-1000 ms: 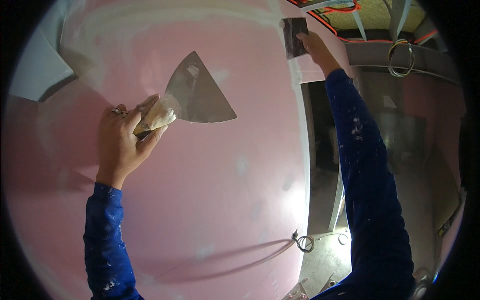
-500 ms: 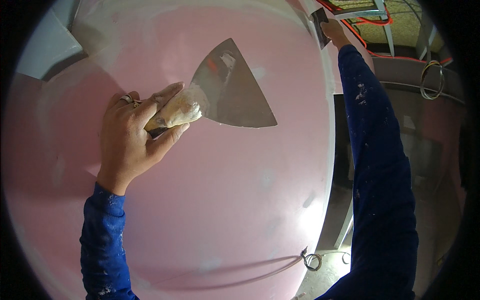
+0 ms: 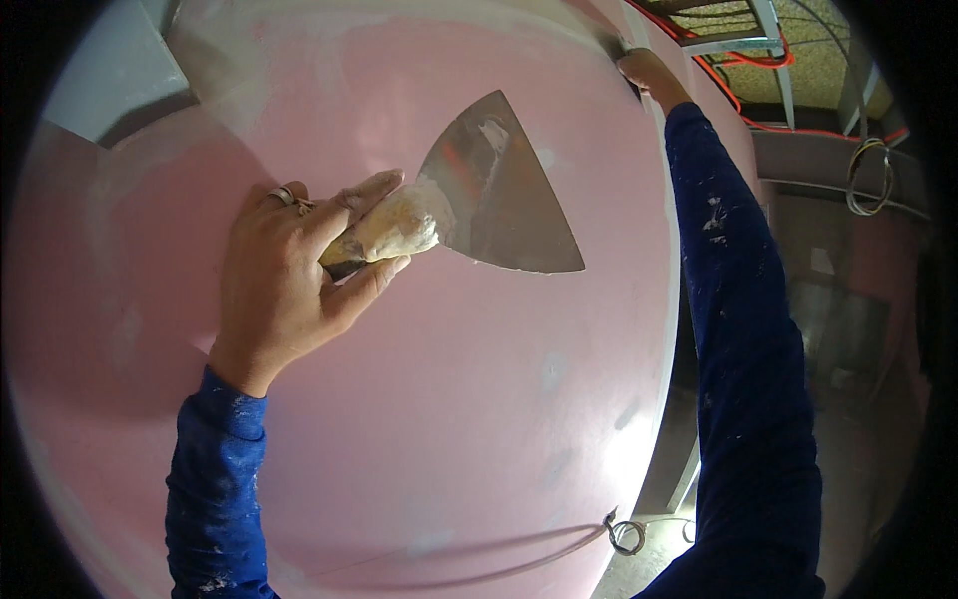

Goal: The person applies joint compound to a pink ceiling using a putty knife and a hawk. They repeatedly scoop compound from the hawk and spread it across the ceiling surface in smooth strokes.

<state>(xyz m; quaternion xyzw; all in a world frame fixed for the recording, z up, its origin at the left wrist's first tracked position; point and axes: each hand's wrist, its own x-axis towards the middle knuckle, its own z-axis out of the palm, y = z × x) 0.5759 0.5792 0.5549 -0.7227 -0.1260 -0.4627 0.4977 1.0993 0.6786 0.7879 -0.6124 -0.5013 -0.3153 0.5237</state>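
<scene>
My left hand is closed round the handle of a broad putty knife. Its wide metal blade fans out to the right, with a smear of pale compound on it. Dried compound covers the handle's neck. At the upper right, my outstretched right hand grips a dark flat scraper against the top right edge of the pink drywall. Only a thin strip of that scraper shows; the hand and the angle hide the rest.
A grey box-like duct juts out at upper left. Metal framing and an orange cable lie at upper right. Coiled wires hang at right, and a cable loop sticks out from the wall's lower right.
My right hand has turned the scraper, so its dark face shows far less, and shifted slightly left. The left hand and putty knife appear a little farther right and lower; the whole view has shifted slightly.
</scene>
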